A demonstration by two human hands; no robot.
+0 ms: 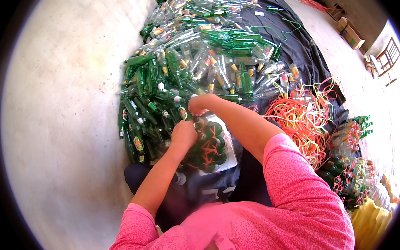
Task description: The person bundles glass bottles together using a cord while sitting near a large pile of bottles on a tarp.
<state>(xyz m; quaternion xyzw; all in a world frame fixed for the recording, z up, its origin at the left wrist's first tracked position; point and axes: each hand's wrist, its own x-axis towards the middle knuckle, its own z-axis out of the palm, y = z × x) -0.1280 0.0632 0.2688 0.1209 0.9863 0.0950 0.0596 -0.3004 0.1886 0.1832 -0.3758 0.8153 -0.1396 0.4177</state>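
A bundle of green glass bottles [209, 148], laced with red plastic strapping, stands between my knees on a white tray-like board [232, 156]. My left hand [184, 133] is closed at the bundle's upper left edge; what lies inside its fingers is hidden. Just beyond the bundle's far edge, my right hand [199, 105] is bent downward with its fingers curled, and whether they grip anything is not visible. A green bottle with an oval label [182, 113] lies close by both hands. Loose green bottles [138, 139] lie to the left of the bundle.
Clear and green bottles [218, 69] are heaped ahead on a black sheet [305, 49]. Tangled red and yellow strapping [299, 118] lies at the right. Bundled bottles [347, 176] and a yellow sack [370, 220] stand further right. Far right are a cardboard box [351, 32] and a wooden chair [387, 57].
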